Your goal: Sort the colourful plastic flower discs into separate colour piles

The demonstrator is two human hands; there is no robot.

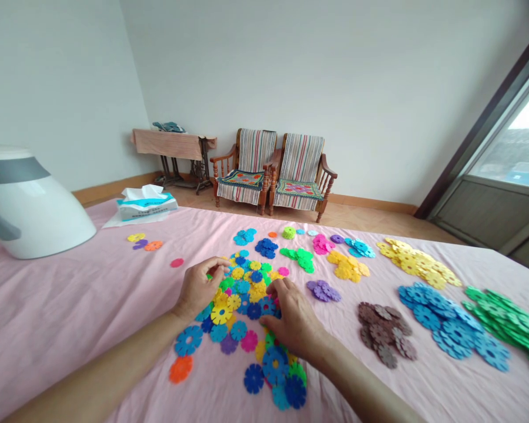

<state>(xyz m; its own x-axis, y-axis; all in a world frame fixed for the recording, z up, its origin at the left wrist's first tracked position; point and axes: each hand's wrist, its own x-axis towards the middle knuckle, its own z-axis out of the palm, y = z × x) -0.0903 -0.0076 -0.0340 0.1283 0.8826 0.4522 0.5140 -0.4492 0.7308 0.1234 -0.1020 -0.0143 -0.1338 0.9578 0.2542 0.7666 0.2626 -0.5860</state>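
Observation:
A mixed pile of flower-shaped plastic discs (221, 312) in many colours lies on the pink cloth between my hands. My left hand (201, 285) is at the pile's left edge, its fingers curled together around something green, mostly hidden. Over the right side of the pile, my right hand (294, 314) has thumb and fingers bent apart above a blue and red disc (268, 306); whether it grips it cannot be made out. Near the front are an orange disc (181, 369) and dark blue discs (253, 378).
Single-colour heaps lie to the right: brown (381, 329), blue (452, 323), green (509, 320), yellow (417, 261) and purple (323, 291). A white kettle (44, 205) and a tissue box (146, 205) stand at the left. Two wooden chairs (298, 188) are beyond the cloth.

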